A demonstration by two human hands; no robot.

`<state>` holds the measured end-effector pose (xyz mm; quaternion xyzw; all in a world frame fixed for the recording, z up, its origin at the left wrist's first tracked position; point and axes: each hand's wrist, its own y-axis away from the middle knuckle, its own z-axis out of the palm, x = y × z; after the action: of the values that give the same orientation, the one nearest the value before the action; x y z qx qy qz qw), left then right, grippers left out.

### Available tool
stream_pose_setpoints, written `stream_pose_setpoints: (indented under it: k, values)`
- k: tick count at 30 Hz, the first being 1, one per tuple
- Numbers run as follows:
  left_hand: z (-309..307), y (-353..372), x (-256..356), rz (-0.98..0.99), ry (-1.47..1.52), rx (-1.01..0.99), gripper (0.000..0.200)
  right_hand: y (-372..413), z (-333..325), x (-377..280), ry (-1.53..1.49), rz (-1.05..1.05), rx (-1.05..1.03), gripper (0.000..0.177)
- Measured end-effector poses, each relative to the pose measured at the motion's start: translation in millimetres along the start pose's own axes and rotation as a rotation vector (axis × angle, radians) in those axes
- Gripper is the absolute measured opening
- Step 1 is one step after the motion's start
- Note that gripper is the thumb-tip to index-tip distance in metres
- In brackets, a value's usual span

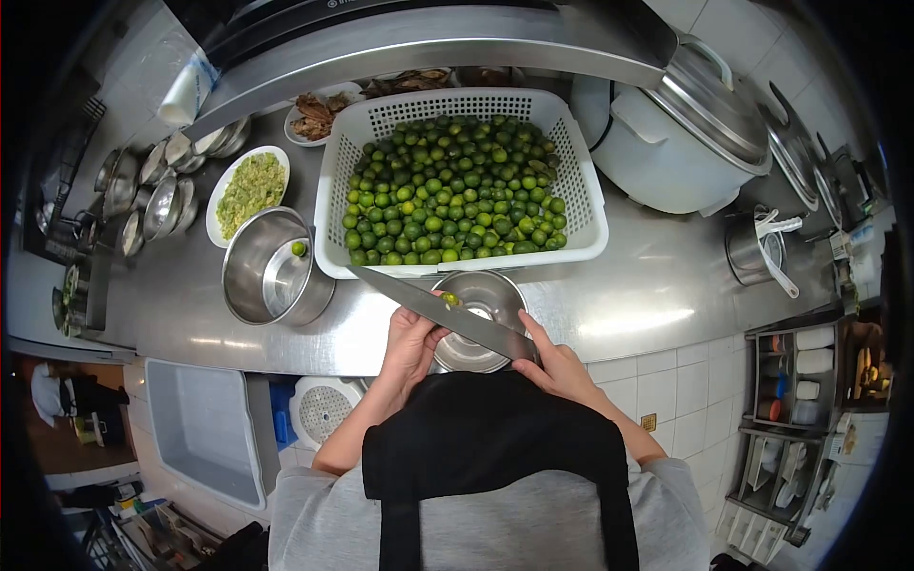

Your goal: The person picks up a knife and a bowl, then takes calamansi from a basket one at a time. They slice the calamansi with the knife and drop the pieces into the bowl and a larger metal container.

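Note:
My right hand (557,364) is closed around the handle end of a large knife (428,306). Its wide blade slants up and left over a small steel bowl (487,285). My left hand (411,340) is pinched beside the blade, with a small yellow-green lime (450,299) at its fingertips, partly hidden by the knife. Behind the bowl, a white perforated basket (588,205) holds a heap of small green limes (447,190). To the left, a deep steel pot (249,276) has a single lime (299,248) inside.
An oval plate of chopped greens (252,190) sits behind the pot. A big lidded cooker (657,143) stands at the back right, near a small pot with utensils (752,252). A steel shelf edge (428,62) overhangs the counter. Below left is a grey tub (205,428).

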<state>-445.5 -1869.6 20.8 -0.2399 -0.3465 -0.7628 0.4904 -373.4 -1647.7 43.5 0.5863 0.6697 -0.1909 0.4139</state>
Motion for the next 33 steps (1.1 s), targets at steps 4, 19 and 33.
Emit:
stream_pose_setpoints:
  k: [4, 19, 33]
  values:
    - [9, 4, -7, 0.002, -0.126, 0.007, 0.018, -18, 3, -15, -0.067, -0.153, 0.041, 0.069]
    - [-2, 2, 10, 0.013, -0.04, -0.026, 0.018, -19, -5, -13, -0.103, -0.068, -0.057, 0.066]
    - [-58, -3, 118, 0.777, -1.095, 0.412, 0.026, -41, 4, -48, -0.458, -0.068, -0.232, 0.058]
